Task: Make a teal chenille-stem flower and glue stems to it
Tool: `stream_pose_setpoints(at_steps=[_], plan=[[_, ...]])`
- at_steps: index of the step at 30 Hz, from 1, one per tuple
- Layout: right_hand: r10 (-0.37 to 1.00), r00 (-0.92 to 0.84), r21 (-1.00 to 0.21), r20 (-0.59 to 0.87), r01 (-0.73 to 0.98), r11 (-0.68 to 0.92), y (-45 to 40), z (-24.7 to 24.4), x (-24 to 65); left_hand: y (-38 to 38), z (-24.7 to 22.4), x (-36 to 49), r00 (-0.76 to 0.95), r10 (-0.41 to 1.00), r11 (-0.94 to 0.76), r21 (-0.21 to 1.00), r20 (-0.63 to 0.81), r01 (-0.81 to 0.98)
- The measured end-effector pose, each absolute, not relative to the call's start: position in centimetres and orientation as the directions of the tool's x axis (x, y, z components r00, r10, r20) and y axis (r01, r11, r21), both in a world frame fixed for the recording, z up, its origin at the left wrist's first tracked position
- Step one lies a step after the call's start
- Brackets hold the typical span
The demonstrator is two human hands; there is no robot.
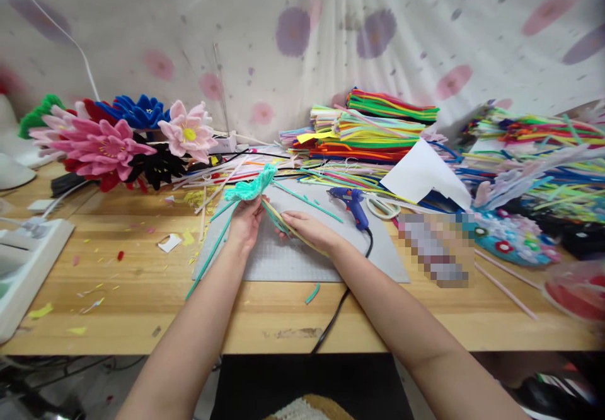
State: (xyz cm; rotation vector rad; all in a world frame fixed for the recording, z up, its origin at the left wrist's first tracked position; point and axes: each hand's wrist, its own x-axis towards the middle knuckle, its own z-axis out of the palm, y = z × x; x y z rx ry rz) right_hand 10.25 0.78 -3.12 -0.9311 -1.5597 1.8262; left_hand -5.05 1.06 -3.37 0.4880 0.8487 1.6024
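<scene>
A turquoise flower [253,185] of fuzzy pipe cleaner stands up above the grey mat, tilted to the right. My left hand [246,221] is closed around its underside. Slim pale yellow and green stems [271,210] run from under the bloom down to my right hand [307,229], whose fingers are closed on them. Loose turquoise pipe cleaners [211,257] lie by my left wrist, and others [309,200] lie behind my right hand. Right of that hand, a blue glue gun [350,202] rests on the mat [378,253].
Finished pipe cleaner flowers [104,145] crowd the back left. Bundles of coloured pipe cleaners [373,130] are stacked along the back. Scissors [382,207] lie beyond the glue gun, whose black cord [338,313] crosses the front edge. A power strip [38,268] sits far left.
</scene>
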Motion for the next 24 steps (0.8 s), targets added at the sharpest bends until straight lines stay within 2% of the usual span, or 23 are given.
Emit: stream_pose_setpoints(at_steps=[7, 24], plan=[[0.77, -0.616, -0.972, -0.167, -0.027, -0.232, 0.73, -3.42, 10.1, 1.11, -3.43, -5.24, -0.223, 0.968, -0.062, 0.746, -0.118, -0.663], [0.752, -0.656, -0.998, -0.063, 0.048, -0.042, 0.58, -3.4, 10.03, 1.11, -3.52, -5.17, -0.259, 0.96, -0.093, 0.757, -0.103, -0.647]])
